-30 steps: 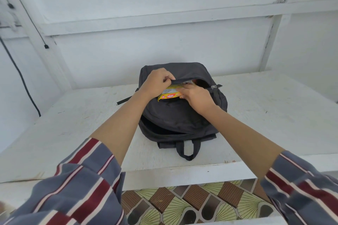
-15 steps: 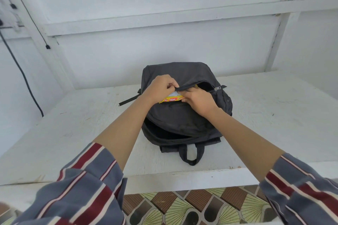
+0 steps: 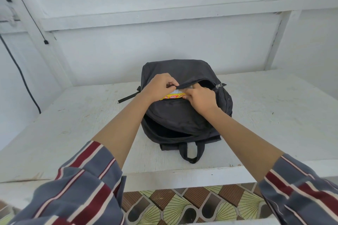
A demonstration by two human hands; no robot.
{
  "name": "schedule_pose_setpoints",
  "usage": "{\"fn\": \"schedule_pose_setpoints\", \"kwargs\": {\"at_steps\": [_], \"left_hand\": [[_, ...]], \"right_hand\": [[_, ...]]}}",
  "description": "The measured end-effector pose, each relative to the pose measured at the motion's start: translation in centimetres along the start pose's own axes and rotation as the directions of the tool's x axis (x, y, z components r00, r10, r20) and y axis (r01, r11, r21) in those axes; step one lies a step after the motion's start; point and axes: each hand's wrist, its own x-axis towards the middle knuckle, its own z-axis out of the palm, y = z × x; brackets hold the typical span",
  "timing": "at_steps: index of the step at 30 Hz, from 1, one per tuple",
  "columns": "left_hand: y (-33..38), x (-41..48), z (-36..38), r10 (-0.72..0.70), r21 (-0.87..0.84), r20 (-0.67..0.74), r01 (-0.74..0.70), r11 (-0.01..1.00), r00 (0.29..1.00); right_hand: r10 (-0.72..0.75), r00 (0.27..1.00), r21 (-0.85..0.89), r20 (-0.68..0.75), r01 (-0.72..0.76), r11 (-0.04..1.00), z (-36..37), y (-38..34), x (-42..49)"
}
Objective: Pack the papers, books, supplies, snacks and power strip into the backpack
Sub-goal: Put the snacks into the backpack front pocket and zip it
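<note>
A dark grey backpack lies flat on the white table, its carry handle toward me. Its front pocket is unzipped, and the main compartment gapes open along the near side. A yellow snack packet sticks partway out of the front pocket. My left hand pinches the pocket's upper edge and holds it up. My right hand has its fingers curled on the packet at the pocket's mouth, pressing it in. The zipper pull sits at the pocket's right end.
White wooden walls close in the table at the back and right. A black cable hangs down the left wall. A loose strap trails off the bag's left side. Patterned floor tiles show below the table's front edge.
The snack packet has slid deeper into the front pocket, with less yellow showing. My right hand has moved further in with it. My left hand keeps holding the pocket edge.
</note>
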Motion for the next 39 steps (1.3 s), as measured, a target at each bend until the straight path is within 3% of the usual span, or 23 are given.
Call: {"fn": "schedule_pose_setpoints", "kwargs": {"at_steps": [3, 8, 14, 30, 33, 39], "left_hand": [[-0.3, -0.3, -0.2, -0.006, -0.015, 0.086, 0.008, 1.000, 0.996], [-0.3, -0.4, -0.4, 0.008, -0.003, 0.102, -0.008, 1.000, 0.995], [-0.5, -0.9, -0.5, -0.002, -0.086, 0.093, 0.010, 0.996, 0.996], [-0.6, -1.2, -0.5, 0.047, -0.130, 0.079, -0.036, 0.991, 0.996], [-0.6, -1.2, -0.4, 0.067, -0.113, 0.072, -0.058, 0.992, 0.995], [-0.7, -1.1, -0.3, 0.099, -0.042, 0.052, -0.097, 0.994, 0.994]], "right_hand": [[0.008, 1.000, 0.003, 0.007, -0.008, 1.000, -0.5, 0.0, -0.1], [-0.043, 0.999, 0.008, 0.034, 0.042, 0.999, -0.6, 0.3, -0.6], [-0.136, 0.990, 0.237, 0.031, 0.125, 0.963, -1.2, 2.3, -1.7], [-0.024, 1.000, 0.404, 0.009, 0.019, 0.915, -1.6, 2.3, -0.9], [0.004, 1.000, 0.368, 0.005, -0.006, 0.930, -1.7, 2.5, -1.1], [-0.040, 0.999, 0.083, 0.004, 0.039, 0.996, -1.8, 1.5, -1.4]]}}
